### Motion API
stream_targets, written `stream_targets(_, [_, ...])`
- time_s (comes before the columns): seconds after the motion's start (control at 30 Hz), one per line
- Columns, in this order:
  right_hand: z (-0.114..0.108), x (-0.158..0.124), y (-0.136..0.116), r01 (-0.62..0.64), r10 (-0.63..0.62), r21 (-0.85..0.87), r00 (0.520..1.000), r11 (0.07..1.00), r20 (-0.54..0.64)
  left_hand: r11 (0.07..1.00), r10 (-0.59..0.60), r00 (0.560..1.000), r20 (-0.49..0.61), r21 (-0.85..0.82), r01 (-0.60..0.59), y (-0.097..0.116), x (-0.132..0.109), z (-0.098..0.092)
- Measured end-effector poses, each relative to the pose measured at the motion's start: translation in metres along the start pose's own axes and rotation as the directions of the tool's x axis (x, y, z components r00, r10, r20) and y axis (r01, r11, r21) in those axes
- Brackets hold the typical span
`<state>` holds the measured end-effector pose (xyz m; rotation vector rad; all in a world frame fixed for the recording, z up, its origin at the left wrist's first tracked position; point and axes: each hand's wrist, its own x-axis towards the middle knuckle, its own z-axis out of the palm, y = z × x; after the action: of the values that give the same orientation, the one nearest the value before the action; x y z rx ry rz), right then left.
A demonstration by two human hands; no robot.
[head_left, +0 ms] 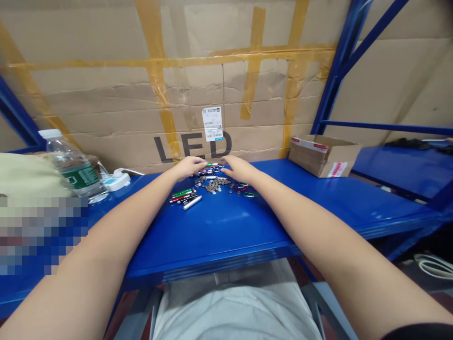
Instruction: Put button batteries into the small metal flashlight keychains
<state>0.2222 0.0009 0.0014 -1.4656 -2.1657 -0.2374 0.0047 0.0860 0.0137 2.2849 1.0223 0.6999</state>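
You see: plastic water bottle, power strip at left | open cardboard box at right, on blue steel shelf | taped cardboard sheet at top

The view looks out from the person's head, facing forward and down, close over the blue bench to the left hand and right hand — with a cardboard wall filling the top.
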Motion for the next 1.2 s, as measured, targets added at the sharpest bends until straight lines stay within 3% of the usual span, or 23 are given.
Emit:
stream_targets(0.1, [0.000, 0.000, -0.006, 0.042, -0.042, -0.017, 0.999, 0.999, 0.030, 0.999, 0.029, 1.000, 0.007, -0.033, -0.028, 0.010, -0.004, 0.004])
stream_targets(0.33, [-0.001, -0.001, -0.006, 0.040, -0.040, -0.050, 0.999, 0.998, 0.003, 0.983, 0.144, 0.989, -0.031, 0.115, -0.140, 0.024, -0.009, 0.011])
stream_targets(0.43, [0.002, 0.000, -0.004, 0.048, -0.049, -0.039, 0.999, 0.998, -0.019, 0.967, 0.218, 0.975, -0.045, 0.146, -0.210, 0.023, -0.010, 0.013])
stream_targets(0.67, [0.004, 0.001, -0.002, 0.068, -0.069, -0.017, 0.997, 0.998, -0.044, 0.975, 0.204, 0.979, -0.012, 0.093, -0.202, 0.017, -0.011, 0.018])
stream_targets(0.83, [0.004, 0.001, -0.003, 0.062, -0.062, 0.003, 0.997, 0.998, -0.040, 0.967, 0.214, 0.972, -0.098, 0.163, -0.196, 0.018, -0.012, 0.019])
stream_targets(0.93, [0.004, 0.001, -0.004, 0.063, -0.063, 0.000, 0.997, 0.998, -0.047, 0.967, 0.212, 0.973, -0.093, 0.165, -0.194, 0.017, -0.013, 0.021])
stream_targets(1.2, [0.009, 0.002, 0.000, 0.052, -0.052, 0.002, 0.998, 0.999, -0.035, 0.932, 0.312, 0.945, -0.096, 0.225, -0.284, 0.010, -0.012, 0.026])
